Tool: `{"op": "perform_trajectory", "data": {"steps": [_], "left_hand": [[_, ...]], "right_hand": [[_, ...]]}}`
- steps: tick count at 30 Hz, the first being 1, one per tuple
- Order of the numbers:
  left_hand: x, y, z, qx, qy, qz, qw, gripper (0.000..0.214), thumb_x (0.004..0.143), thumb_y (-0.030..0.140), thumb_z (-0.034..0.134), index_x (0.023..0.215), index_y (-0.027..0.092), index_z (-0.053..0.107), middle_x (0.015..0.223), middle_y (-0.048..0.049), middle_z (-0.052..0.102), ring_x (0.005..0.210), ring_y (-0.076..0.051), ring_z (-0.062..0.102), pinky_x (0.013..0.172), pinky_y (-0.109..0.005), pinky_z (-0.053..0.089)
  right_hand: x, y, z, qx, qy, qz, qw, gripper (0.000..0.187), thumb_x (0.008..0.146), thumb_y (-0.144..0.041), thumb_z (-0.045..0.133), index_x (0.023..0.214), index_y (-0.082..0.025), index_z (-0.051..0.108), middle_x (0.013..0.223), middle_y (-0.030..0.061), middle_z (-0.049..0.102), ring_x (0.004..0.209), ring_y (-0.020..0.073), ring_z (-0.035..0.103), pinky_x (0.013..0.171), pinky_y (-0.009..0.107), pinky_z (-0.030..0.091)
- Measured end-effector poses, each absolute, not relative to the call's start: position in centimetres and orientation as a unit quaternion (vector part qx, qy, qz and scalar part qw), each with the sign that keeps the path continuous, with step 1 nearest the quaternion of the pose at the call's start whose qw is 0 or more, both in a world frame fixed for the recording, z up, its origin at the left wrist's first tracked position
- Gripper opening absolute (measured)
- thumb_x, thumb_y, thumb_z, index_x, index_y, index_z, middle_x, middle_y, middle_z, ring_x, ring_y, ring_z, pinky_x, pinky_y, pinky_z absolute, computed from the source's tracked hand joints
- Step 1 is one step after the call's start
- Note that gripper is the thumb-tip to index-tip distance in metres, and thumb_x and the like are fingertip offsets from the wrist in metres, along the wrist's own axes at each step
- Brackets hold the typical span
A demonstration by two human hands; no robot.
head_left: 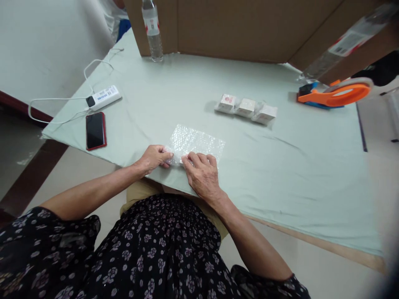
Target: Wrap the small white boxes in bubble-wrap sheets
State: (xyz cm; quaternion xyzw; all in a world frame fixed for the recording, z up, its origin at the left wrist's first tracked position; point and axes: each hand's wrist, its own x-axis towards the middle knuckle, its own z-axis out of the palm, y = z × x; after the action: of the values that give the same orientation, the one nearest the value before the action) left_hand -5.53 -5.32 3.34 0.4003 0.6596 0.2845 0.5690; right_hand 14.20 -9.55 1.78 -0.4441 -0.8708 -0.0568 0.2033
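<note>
A piece of bubble wrap (197, 139) lies flat on the table near its front edge. My left hand (156, 157) pinches the left end of the wrap between thumb and fingers. With curled fingers, my right hand (202, 172) presses down on the wrap's near edge, and what lies beneath its fingertips is hidden. Farther off to the right, several small boxes (246, 107) sit side by side, each wrapped in clear bubble wrap.
An orange tape dispenser (336, 94) stands at the far right beside a clear bottle (339, 45). Another bottle (152, 35) stands at the back by a cardboard panel (230, 31). On the left lie a phone (96, 131) and a white power bank (104, 97) with cables.
</note>
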Motion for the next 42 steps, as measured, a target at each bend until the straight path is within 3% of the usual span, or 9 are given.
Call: {"op": "perform_trajectory", "data": {"steps": [4, 6, 9, 11, 13, 18, 25, 33, 42], "left_hand": [[-4.6, -5.5, 3.2, 0.414, 0.678, 0.294, 0.532, 0.021, 0.079, 0.013, 0.072, 0.071, 0.015, 0.053, 0.06, 0.0029, 0.058, 0.049, -0.01, 0.059, 0.047, -0.022, 0.051], [-4.3, -5.7, 3.2, 0.41, 0.682, 0.308, 0.521, 0.019, 0.078, 0.011, 0.071, 0.086, 0.015, 0.055, 0.065, 0.0035, 0.061, 0.05, -0.01, 0.06, 0.046, -0.022, 0.051], [-4.2, -5.8, 3.3, 0.385, 0.697, 0.317, 0.516, 0.04, 0.077, 0.009, 0.071, 0.111, 0.015, 0.052, 0.072, 0.0033, 0.064, 0.05, -0.011, 0.06, 0.045, -0.022, 0.05], [-4.2, -5.7, 3.4, 0.379, 0.702, 0.304, 0.521, 0.034, 0.077, 0.012, 0.072, 0.106, 0.014, 0.056, 0.069, 0.0026, 0.063, 0.048, -0.01, 0.058, 0.044, -0.021, 0.047], [-4.1, -5.5, 3.6, 0.39, 0.701, 0.284, 0.525, 0.016, 0.077, 0.015, 0.072, 0.086, 0.013, 0.058, 0.064, 0.0024, 0.059, 0.047, -0.009, 0.054, 0.042, -0.02, 0.044], [-3.2, -5.4, 3.8, 0.449, 0.687, 0.287, 0.494, 0.021, 0.074, 0.015, 0.068, 0.063, 0.017, 0.05, 0.055, 0.0057, 0.047, 0.045, -0.006, 0.044, 0.039, -0.018, 0.035], [-2.7, -5.9, 3.8, 0.501, 0.64, 0.291, 0.505, 0.01, 0.072, 0.024, 0.062, 0.073, 0.018, 0.055, 0.063, 0.0037, 0.053, 0.055, -0.009, 0.049, 0.046, -0.018, 0.043], [-2.0, -6.3, 4.7, 0.618, 0.609, 0.271, 0.416, 0.003, 0.072, 0.02, 0.059, 0.073, 0.017, 0.058, 0.066, 0.0029, 0.056, 0.063, -0.01, 0.048, 0.058, -0.021, 0.04], [-3.4, -6.5, 6.9, 0.79, 0.477, 0.141, 0.359, 0.026, 0.068, 0.007, 0.055, 0.088, 0.017, 0.069, 0.084, -0.0033, 0.064, 0.077, -0.016, 0.057, 0.074, -0.029, 0.048]], "right_hand": [[14.2, -9.6, 1.8, -0.443, -0.872, -0.054, 0.203, 0.024, 0.1, -0.015, 0.046, 0.116, -0.019, 0.062, 0.11, 0.0091, 0.068, 0.096, 0.0239, 0.05, 0.086, 0.041, 0.029], [14.2, -9.5, 1.7, -0.441, -0.871, -0.056, 0.208, 0.023, 0.1, -0.016, 0.047, 0.116, -0.019, 0.062, 0.11, 0.0091, 0.068, 0.097, 0.0241, 0.05, 0.086, 0.041, 0.029], [14.3, -9.5, 1.7, -0.439, -0.871, -0.059, 0.212, 0.023, 0.1, -0.016, 0.046, 0.116, -0.018, 0.063, 0.109, 0.0092, 0.069, 0.097, 0.0243, 0.05, 0.086, 0.041, 0.03], [14.2, -9.4, 1.7, -0.439, -0.872, -0.056, 0.208, 0.024, 0.099, -0.015, 0.046, 0.116, -0.018, 0.063, 0.109, 0.0093, 0.068, 0.097, 0.0247, 0.049, 0.086, 0.042, 0.03], [14.2, -9.4, 1.7, -0.439, -0.873, -0.056, 0.204, 0.024, 0.099, -0.016, 0.047, 0.116, -0.019, 0.063, 0.109, 0.0096, 0.068, 0.097, 0.0252, 0.049, 0.086, 0.042, 0.03], [14.2, -9.4, 1.8, -0.438, -0.874, -0.059, 0.201, 0.023, 0.099, -0.017, 0.048, 0.115, -0.018, 0.064, 0.109, 0.0103, 0.068, 0.097, 0.0256, 0.049, 0.086, 0.042, 0.03], [14.2, -9.4, 1.7, -0.436, -0.876, -0.066, 0.196, 0.025, 0.1, -0.018, 0.046, 0.118, -0.017, 0.063, 0.113, 0.0116, 0.068, 0.099, 0.0259, 0.049, 0.089, 0.043, 0.031], [14.1, -9.5, 2.5, -0.448, -0.87, -0.037, 0.201, 0.021, 0.096, -0.016, 0.047, 0.11, -0.015, 0.062, 0.1, 0.0098, 0.069, 0.091, 0.0246, 0.051, 0.092, 0.041, 0.032], [15.2, -10.1, 1.9, -0.433, -0.857, 0.01, 0.277, 0.014, 0.091, -0.012, 0.052, 0.097, -0.019, 0.063, 0.111, 0.0073, 0.074, 0.1, 0.0217, 0.06, 0.11, 0.041, 0.034]]}}
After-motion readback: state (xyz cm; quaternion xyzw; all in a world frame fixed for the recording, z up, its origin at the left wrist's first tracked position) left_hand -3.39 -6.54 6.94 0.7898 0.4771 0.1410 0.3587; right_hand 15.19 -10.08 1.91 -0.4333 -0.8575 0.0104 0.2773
